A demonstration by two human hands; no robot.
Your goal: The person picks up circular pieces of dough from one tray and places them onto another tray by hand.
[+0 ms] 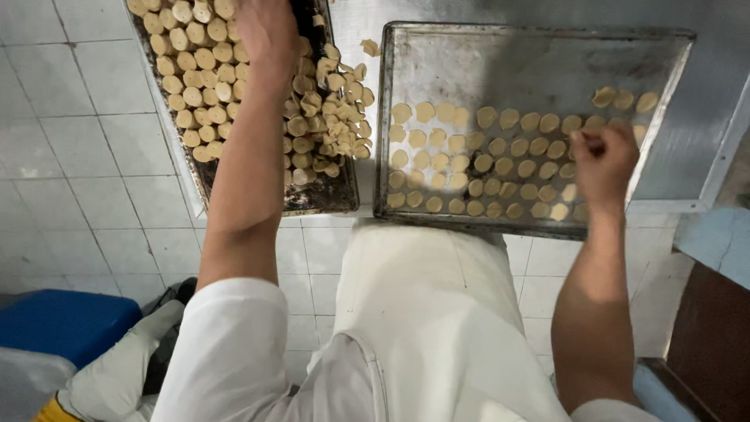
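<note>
My left hand (pixel 267 33) reaches over a dark tray (pixel 322 197) at the upper left, crowded with several small round pale dough pieces (pixel 205 86); what its fingers hold is hidden at the frame's top edge. My right hand (pixel 603 160) is closed, fingers pinched at a dough round, over the right side of a metal baking tray (pixel 533 55). That tray holds several rows of flat dough rounds (pixel 476 164) along its near half. My white clothing fills the bottom middle.
Both trays rest on a metal counter (pixel 715 94) above a white tiled floor (pixel 86 156). A blue box-like object (pixel 66 320) sits at lower left. A dark brown surface (pixel 715 344) stands at lower right. One loose dough piece (pixel 369 47) lies between the trays.
</note>
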